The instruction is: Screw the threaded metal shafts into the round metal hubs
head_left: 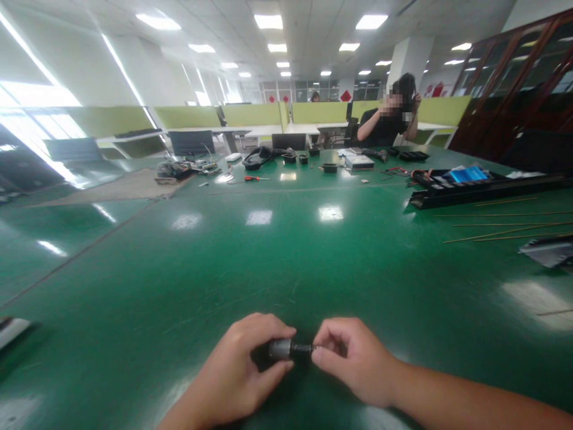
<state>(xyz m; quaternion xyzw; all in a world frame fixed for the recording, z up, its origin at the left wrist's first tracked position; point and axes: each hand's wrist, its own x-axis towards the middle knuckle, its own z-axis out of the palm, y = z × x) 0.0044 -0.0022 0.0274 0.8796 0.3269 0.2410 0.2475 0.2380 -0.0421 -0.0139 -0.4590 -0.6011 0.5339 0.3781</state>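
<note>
Near the front of the green table, my left hand [250, 364] curls its thumb and fingers around a small grey metal cylinder [280, 349]. From the cylinder's right end a thin black shaft [301, 349] sticks out, lying level. The far tip of that shaft sits in the pinch of my right hand [347, 355], thumb against forefinger, so the tip itself is hidden. Whether the cylinder rests on the table or is slightly raised, I cannot tell.
Far across the green table [250, 257] lie an orange screwdriver [254, 178], several black parts and a white box [359, 162]. A long black tray [474, 190] and thin rods [505, 225] are at right. A person in black [385, 122] sits behind.
</note>
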